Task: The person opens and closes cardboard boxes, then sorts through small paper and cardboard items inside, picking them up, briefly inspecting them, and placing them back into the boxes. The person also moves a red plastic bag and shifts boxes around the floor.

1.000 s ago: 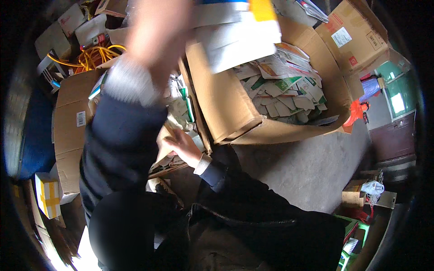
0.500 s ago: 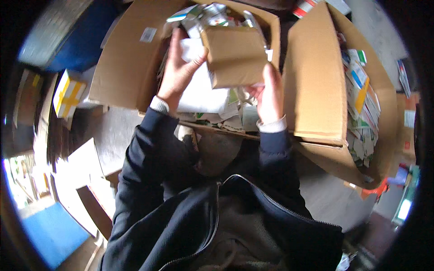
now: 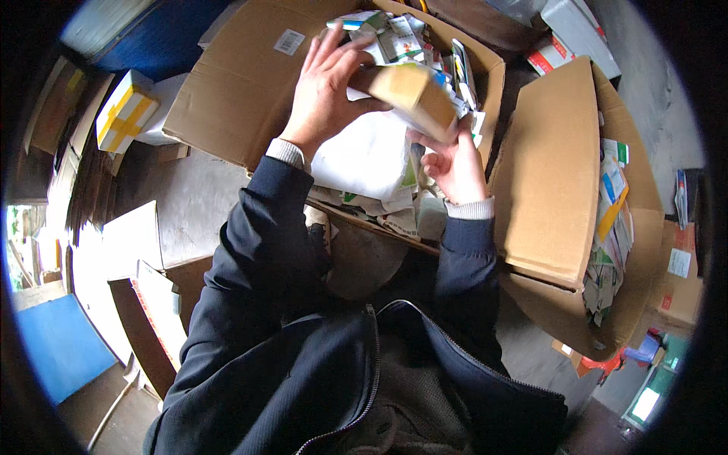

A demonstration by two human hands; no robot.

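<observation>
Above the large open carton on the left, a small brown cardboard box [image 3: 429, 100] is tilted and blurred by motion. My left hand [image 3: 324, 97] is at its darker left end, thumb below and fingers above, the upper fingers spread. At the lower right corner my right hand [image 3: 457, 168] grips it between thumb and fingers. A white sheet or bag [image 3: 360, 158] lies beneath my left wrist, inside the large carton [image 3: 227, 102]. Printed small boxes and papers [image 3: 402, 42] fill the carton around it.
To the right stands a second carton [image 3: 547, 182] holding flattened printed packaging [image 3: 613, 205]. A white box with yellow tape [image 3: 125, 114] sits at the left. Behind are white-and-red boxes [image 3: 565, 45]. An open carton [image 3: 144, 334] and blue panel [image 3: 72, 345] lie lower left.
The small cardboard box has turned from showing its broad face to a slanted edge-on pose. My left hand's fingers have spread and shifted. The whole view has swung slightly.
</observation>
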